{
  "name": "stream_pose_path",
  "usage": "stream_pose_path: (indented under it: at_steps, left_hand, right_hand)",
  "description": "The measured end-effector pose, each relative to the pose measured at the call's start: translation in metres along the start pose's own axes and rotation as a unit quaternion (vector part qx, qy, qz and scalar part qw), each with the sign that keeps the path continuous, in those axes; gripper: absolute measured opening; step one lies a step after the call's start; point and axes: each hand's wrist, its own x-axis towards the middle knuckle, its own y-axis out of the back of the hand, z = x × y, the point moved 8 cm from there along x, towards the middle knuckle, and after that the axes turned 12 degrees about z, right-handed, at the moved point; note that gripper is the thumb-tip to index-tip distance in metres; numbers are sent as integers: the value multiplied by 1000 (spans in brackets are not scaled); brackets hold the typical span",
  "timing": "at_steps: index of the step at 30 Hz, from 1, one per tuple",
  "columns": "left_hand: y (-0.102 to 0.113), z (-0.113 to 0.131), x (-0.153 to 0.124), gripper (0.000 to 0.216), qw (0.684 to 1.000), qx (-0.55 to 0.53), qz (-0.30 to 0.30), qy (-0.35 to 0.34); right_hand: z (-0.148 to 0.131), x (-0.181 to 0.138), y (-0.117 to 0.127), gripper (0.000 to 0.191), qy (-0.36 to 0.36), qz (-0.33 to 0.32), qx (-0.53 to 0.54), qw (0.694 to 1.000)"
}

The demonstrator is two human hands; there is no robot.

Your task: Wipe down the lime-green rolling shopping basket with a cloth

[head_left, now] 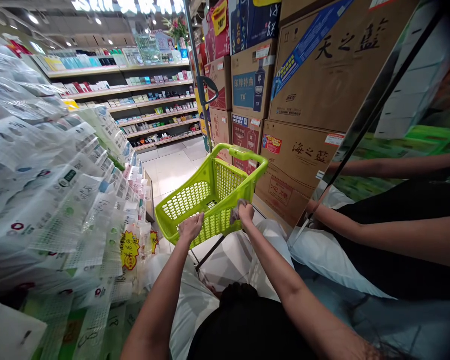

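Observation:
A lime-green shopping basket (pixel 243 192) with lattice sides, part of a wheeled cart, stands tilted before me. My left hand (pixel 192 227) is closed on its near rim. On the same side, farther right, my right hand (pixel 246 214) is closed on a bunched grey cloth (pixel 234 214), which lies against the basket's outer wall. Nothing shows inside the part of the basket I can see. Below it, a dark cart leg (pixel 210 254) slants to the floor.
Stacked cardboard cartons (pixel 303 150) rise on the right, beside a mirror (pixel 397 165) reflecting my arms. Piled plastic-wrapped packs (pixel 67 200) with a yellow price tag (pixel 130 250) line the left. Stocked shelves (pixel 150 102) stand beyond the tiled floor (pixel 172 167). A thin upright pole (pixel 195 55) stands behind the basket.

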Motion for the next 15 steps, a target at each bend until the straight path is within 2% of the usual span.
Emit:
stream_pose_path:
  at_steps: [3, 5, 10, 12, 15]
  left_hand:
    - [2, 1, -1, 70, 1000, 0, -2, 5]
    - [4, 2, -2, 71, 1000, 0, -1, 6]
    - [8, 4, -6, 71, 1000, 6, -2, 4]
    - [9, 3, -6, 70, 1000, 7, -4, 5]
    - [9, 3, -4, 69, 1000, 9, -2, 6]
  right_hand:
    - [-23, 3, 5, 30, 80, 33, 67, 994]
    - [-21, -3, 8, 31, 100, 33, 54, 993]
    - [19, -17, 6, 22, -32, -27, -44, 998]
    - [14, -13, 3, 23, -45, -30, -37, 998]
    - [-10, 5, 2, 26, -28, -6, 3, 1000]
